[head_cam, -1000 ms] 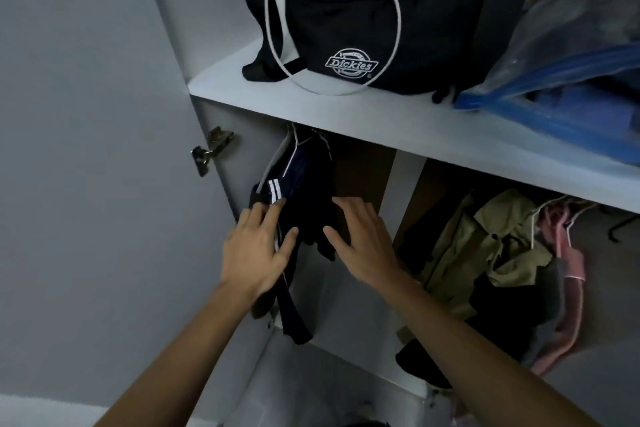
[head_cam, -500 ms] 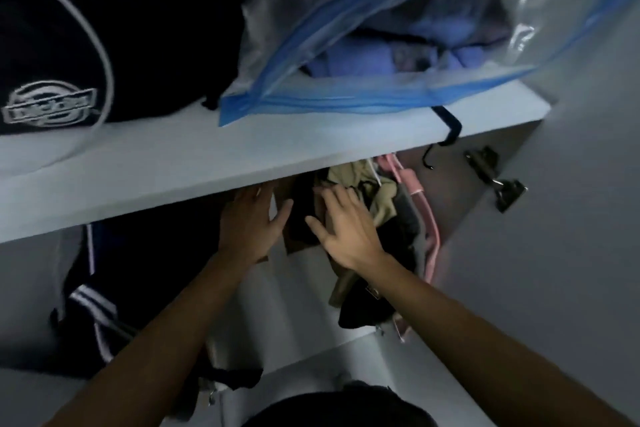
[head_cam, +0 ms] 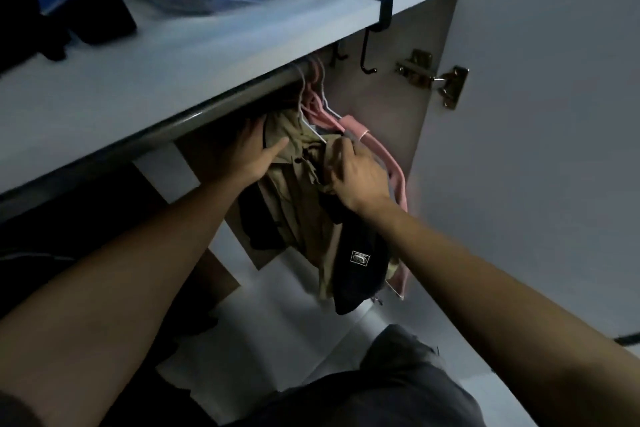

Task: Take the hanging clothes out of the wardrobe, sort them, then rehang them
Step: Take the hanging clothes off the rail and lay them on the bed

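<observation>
I saw the shelf [head_cam: 180, 80] spanning the wardrobe, a rail [head_cam: 214, 104] under it. The clothes [head_cam: 298, 204] hung from the rail at the right end, near the door [head_cam: 554, 114]: a khaki shirt, a dark garment, pink hangers [head_cam: 349, 123]. My left hand [head_cam: 254, 152] lay spread on the shirt's left side; my right hand [head_cam: 360, 177] curled its fingers into the fabric.

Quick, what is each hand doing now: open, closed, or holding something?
Left hand: open, straight fingers pressing the khaki shirt.
Right hand: fingers curled on the clothes; a real grip cannot be told.
</observation>
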Available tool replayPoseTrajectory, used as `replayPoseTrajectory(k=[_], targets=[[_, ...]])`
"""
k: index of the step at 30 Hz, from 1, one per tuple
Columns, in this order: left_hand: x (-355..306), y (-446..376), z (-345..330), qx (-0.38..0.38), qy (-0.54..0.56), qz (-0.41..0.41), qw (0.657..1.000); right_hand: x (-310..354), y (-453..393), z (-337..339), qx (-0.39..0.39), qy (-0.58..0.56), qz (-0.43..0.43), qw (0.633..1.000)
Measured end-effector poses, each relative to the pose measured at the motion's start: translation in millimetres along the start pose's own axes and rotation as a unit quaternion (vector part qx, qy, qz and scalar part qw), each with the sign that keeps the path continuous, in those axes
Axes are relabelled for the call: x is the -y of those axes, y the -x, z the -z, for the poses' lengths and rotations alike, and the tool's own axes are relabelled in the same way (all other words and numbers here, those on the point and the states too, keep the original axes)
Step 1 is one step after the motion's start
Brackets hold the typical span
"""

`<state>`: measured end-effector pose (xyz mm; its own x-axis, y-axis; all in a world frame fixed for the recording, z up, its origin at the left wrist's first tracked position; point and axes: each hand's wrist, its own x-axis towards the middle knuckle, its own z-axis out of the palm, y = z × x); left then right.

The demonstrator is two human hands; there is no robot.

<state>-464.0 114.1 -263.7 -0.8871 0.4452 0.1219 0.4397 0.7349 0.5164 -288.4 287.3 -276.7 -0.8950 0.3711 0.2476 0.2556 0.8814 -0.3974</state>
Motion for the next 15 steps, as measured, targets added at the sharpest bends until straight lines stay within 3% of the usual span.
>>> replayPoseTrajectory(k=[6,15], targets=[[-2.7,-42.1,-8.6,0.001,-0.048,-0.082,0.995,-2.5,-14.6,-19.0,-0.025,0.006,0.017,1.000],[8.3,-38.0,-8.3,-0.034,-0.144,-0.137,0.980,-16.2,-14.9,-30.9,-0.059,0.076,-0.006,0.995]])
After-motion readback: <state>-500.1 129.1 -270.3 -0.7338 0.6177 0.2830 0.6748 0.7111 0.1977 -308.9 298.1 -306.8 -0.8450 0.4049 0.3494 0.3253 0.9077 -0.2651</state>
